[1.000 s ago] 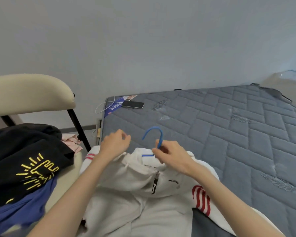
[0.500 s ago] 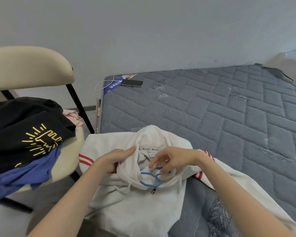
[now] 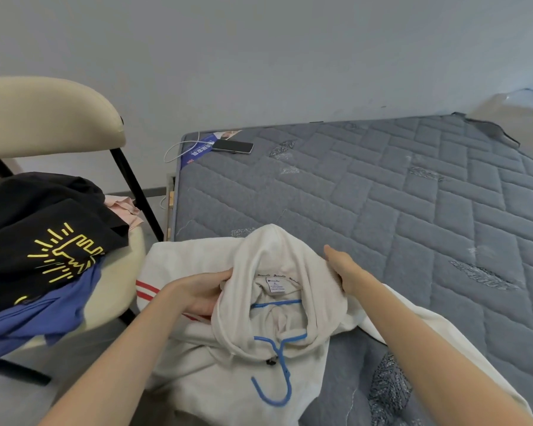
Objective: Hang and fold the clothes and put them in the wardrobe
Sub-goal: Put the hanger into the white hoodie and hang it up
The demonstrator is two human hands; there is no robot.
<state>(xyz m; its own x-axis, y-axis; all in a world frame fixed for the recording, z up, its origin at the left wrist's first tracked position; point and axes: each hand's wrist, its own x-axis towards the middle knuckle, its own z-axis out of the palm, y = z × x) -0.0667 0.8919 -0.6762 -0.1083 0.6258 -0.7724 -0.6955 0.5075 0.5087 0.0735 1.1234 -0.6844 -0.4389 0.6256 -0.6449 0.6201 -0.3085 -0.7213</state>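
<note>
On the near corner of the grey mattress point(image 3: 382, 195), the left hand point(image 3: 202, 292) pinches the hood's left edge on the white hoodie point(image 3: 274, 250), while the right hand point(image 3: 346, 272) lies against the hood's right side, fingers hidden in cloth, its grip impossible to tell. A blue hanger point(image 3: 279, 361) sits in the neck opening, hook lying on the hoodie's front. Left of it, a cream chair point(image 3: 43, 118) bears a black shirt point(image 3: 43, 210).

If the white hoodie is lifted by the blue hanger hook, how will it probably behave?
The white hoodie looks floppy: its hood sags in folds, so it would probably drape and swing. The blue hanger seems thin, so it may flex. One sleeve trails across the mattress and could drag.
</note>
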